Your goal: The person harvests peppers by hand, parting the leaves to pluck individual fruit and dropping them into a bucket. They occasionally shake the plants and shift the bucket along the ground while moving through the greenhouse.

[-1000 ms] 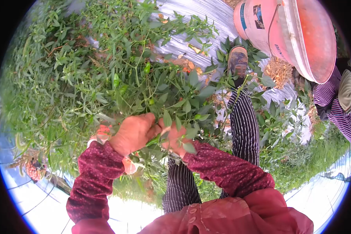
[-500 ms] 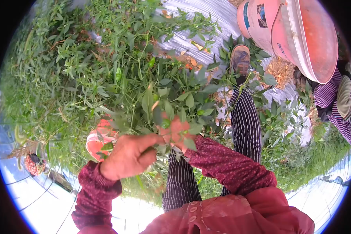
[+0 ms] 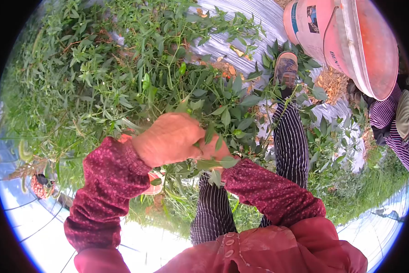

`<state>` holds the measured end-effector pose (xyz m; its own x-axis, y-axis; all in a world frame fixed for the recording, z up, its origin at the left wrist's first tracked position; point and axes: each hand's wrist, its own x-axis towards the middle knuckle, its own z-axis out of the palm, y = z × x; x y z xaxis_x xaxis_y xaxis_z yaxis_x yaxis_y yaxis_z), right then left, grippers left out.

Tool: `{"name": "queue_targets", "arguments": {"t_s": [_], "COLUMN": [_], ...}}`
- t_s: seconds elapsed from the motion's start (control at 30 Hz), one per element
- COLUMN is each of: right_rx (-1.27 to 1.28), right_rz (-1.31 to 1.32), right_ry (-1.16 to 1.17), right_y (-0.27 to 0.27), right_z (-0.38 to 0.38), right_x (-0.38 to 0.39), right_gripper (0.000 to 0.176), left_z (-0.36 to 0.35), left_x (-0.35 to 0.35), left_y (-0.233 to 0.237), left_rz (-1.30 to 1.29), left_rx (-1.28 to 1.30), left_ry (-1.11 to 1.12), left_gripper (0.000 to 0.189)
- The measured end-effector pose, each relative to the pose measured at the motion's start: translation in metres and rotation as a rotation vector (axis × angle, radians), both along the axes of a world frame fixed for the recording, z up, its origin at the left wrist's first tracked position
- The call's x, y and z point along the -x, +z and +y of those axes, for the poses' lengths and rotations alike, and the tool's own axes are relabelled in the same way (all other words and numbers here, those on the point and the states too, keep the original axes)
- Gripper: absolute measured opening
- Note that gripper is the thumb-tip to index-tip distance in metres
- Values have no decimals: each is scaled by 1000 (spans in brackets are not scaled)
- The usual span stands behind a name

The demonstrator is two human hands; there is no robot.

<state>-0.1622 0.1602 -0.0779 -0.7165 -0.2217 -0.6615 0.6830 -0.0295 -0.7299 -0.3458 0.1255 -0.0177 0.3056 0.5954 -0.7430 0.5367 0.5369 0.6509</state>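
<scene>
Both hands are together among leafy pepper plants (image 3: 127, 68), in front of my body. My left hand (image 3: 168, 139) is closed, knuckles up, its fingertips hidden against the right hand; what they grip does not show. Partly covered by leaves, my right hand (image 3: 213, 148) is curled round a leafy pepper stem (image 3: 209, 164), whose leaves stick out below and beside it. A green pepper (image 3: 182, 68) and a paler one (image 3: 146, 82) hang beyond the hands. Behind my left forearm a small red container (image 3: 154, 184) shows in part.
A big pink bucket (image 3: 322, 38) lies tilted at the upper right, near my shoe (image 3: 286, 70). Silvery plastic sheeting (image 3: 240, 27) covers the ground between plants. At the right edge is part of another person in striped clothing (image 3: 386, 109).
My left hand has moved up and right, closing in against the right hand and turning its back up. Its forearm now covers more of the red container. The right hand has shifted slightly.
</scene>
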Motion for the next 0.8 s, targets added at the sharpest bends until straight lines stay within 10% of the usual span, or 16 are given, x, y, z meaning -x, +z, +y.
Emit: {"name": "queue_targets", "arguments": {"t_s": [0.1,0.4,0.57,0.67,0.8], "right_rx": [150,-549,-567,23,-510], "right_rz": [65,395,417,87,364], "right_ry": [-507,435,368,-226,421], "right_y": [-26,11,-2,-26,8], "right_z": [-42,5,-10,-36,5], "right_x": [-14,16,-2,-36,6], "right_gripper": [26,12,11,11,13], "left_z": [1,9,3,-11,-3], "left_x": [-5,-38,-29,22,62], "left_y": [16,79,82,44,-16], "left_rz": [85,40,-363,-471,-235], "left_rx": [30,79,191,512,299], "left_ry": [-84,-9,642,1193,1458], "left_gripper": [31,23,9,8,8]}}
